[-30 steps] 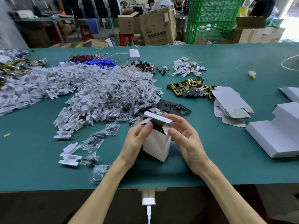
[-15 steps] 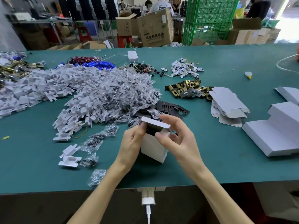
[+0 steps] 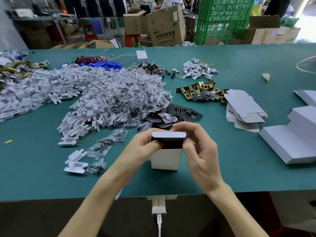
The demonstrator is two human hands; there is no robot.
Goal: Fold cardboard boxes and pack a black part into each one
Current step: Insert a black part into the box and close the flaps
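I cannot read the blurred carton lettering; left hand and right hand pinch the white box between them.

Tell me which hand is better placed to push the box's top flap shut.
Right, probably. The right hand arches over the raised top flap of the white box, fingers behind it; the left hand grips the box's upper left edge, steadying it.

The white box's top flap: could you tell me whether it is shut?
Not shut: the top flap is bent over, but a dark gap shows beneath.
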